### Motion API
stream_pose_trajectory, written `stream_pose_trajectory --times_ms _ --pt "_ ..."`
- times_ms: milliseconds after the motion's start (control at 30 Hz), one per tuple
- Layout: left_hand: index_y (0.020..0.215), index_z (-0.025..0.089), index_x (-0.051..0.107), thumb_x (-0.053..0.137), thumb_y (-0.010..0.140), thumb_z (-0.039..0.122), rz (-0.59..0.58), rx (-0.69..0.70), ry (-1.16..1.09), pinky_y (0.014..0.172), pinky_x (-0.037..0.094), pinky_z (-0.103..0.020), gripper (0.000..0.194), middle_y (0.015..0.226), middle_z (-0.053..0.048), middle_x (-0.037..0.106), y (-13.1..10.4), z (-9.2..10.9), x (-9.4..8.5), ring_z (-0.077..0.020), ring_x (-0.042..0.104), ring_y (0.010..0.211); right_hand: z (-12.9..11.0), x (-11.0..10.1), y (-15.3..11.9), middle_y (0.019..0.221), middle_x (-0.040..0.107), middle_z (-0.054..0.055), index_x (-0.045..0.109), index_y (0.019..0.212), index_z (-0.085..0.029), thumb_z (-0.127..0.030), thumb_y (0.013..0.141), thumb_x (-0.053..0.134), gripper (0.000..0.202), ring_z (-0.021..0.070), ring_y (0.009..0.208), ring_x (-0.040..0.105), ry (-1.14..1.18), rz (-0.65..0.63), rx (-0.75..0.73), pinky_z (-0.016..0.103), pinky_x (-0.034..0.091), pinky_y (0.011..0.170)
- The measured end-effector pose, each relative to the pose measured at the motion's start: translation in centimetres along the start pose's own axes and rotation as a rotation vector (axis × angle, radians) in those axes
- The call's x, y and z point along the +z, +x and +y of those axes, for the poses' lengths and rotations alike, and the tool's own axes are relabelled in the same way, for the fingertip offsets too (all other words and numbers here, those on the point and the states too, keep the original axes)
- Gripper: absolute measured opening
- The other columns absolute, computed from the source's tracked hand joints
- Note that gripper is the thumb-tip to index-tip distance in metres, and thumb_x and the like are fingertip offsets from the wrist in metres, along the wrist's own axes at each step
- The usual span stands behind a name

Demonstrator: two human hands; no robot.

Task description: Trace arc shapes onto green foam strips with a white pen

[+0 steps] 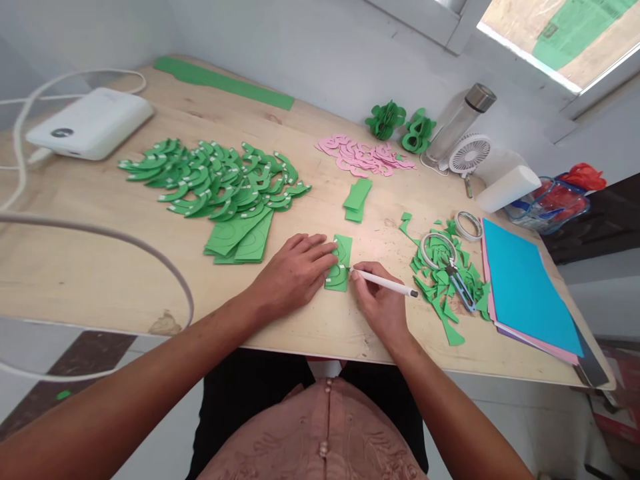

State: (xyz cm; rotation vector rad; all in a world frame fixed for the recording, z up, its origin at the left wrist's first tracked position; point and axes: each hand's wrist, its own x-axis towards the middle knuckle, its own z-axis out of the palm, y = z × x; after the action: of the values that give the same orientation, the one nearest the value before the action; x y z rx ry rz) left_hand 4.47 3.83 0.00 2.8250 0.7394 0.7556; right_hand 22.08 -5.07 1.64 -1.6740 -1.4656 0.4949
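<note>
A small green paper rectangle (341, 281) lies in front of me on the table, with curved lines and small white tape bits on it. My left hand (295, 273) rests flat, fingers stretched, its fingertips on the paper's left side. In my right hand (381, 300) is a white pen (385, 283), its tip at the paper's right edge. Left of it are stacked green rectangles with drawn curves (240, 240) and a heap of cut green curved pieces (215, 177) with white tabs. Blank-looking green strips (357, 199) lie just beyond the paper.
Green scraps (435, 293), snips (461, 287) and tape rolls (469, 226) lie at right, beside blue paper sheets (530, 287). Pink cutouts (365, 155), green paper ornaments (386, 120), a bottle (463, 123) and a small fan (470, 153) stand behind. A white power bank (93, 123) with cables sits left.
</note>
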Motion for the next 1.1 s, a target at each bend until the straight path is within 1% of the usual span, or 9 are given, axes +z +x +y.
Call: stream_pose_trajectory --times_ms 233,533,667,833,1100 --pt "0.104 0.017 0.065 0.047 0.096 0.026 -0.012 0.0 -0.036 0.102 0.042 -0.053 0.022 0.127 -0.011 0.066 -0.02 0.01 -0.17 -0.0329 0.053 0.125 -0.07 -0.07 0.04 0.079 0.07 0.003 0.066 0.087 -0.022 -0.03 0.089 0.055 0.014 0.0168 0.068 0.062 0.002 -0.005 0.004 0.028 0.047 0.061" --pt "0.109 0.017 0.064 0.05 0.095 0.025 -0.044 0.0 -0.004 0.103 0.042 -0.052 0.022 0.129 -0.011 0.064 0.05 0.07 -0.25 -0.0327 0.052 0.126 -0.17 -0.06 -0.02 0.078 0.07 0.003 0.065 0.088 -0.021 -0.03 0.089 0.055 0.014 0.0166 0.067 0.061 0.005 -0.005 0.013 0.028 0.047 0.06" --pt "0.112 0.02 0.065 0.049 0.096 0.025 -0.047 0.006 0.017 0.102 0.043 -0.051 0.024 0.128 -0.01 0.065 0.05 0.12 -0.29 -0.0321 0.053 0.124 -0.08 -0.04 -0.01 0.078 0.07 0.003 0.066 0.087 -0.022 -0.03 0.089 0.055 0.014 0.0163 0.067 0.062 0.011 -0.006 0.011 0.027 0.047 0.06" --pt "0.109 0.021 0.067 0.049 0.096 0.026 -0.05 0.006 0.018 0.102 0.043 -0.051 0.023 0.128 -0.01 0.064 0.04 0.11 -0.29 -0.032 0.053 0.124 -0.13 -0.07 0.04 0.078 0.071 0.002 0.066 0.087 -0.021 -0.03 0.089 0.055 0.014 0.016 0.067 0.062 -0.003 -0.002 0.014 0.027 0.047 0.06" --pt "0.109 0.022 0.068 0.046 0.097 0.027 -0.03 0.007 0.005 0.101 0.042 -0.051 0.025 0.128 -0.01 0.065 0.01 0.12 -0.28 -0.0316 0.053 0.124 -0.16 -0.13 -0.06 0.077 0.07 0.002 0.066 0.088 -0.022 -0.03 0.088 0.055 0.014 0.0161 0.066 0.062 -0.023 -0.004 0.014 0.027 0.046 0.059"
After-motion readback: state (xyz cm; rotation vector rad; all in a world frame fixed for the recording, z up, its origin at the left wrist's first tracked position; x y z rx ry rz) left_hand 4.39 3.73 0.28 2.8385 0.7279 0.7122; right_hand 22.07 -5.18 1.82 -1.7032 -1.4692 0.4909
